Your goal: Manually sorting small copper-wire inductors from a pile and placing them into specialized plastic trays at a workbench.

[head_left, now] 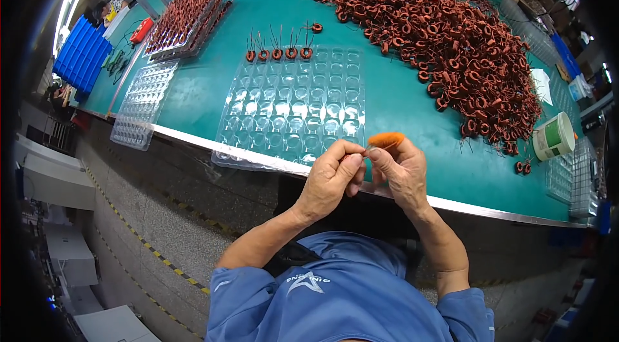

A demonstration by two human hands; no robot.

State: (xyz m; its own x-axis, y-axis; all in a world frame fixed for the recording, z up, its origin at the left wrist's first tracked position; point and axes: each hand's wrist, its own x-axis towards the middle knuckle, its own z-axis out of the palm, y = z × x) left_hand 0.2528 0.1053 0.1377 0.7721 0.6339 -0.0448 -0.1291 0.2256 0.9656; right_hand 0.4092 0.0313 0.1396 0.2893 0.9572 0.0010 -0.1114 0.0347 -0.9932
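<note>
A copper-red wound ring (346, 158), mostly hidden, is pinched in the left hand's (330, 178) closed grip; the right hand (407, 174), wearing an orange finger sleeve (385, 140), meets it, its hold unclear to me. Beyond, a glossy dimpled tray (282, 110) and wiry coil heap (445, 45) lie on the smooth green surface (193, 97).

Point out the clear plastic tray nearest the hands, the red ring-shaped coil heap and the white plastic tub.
Clear plastic tray (293, 110): head view, on its pocketed middle.
Red ring-shaped coil heap (438, 35): head view, near its middle.
White plastic tub (552, 135): head view, on its green label.
</note>
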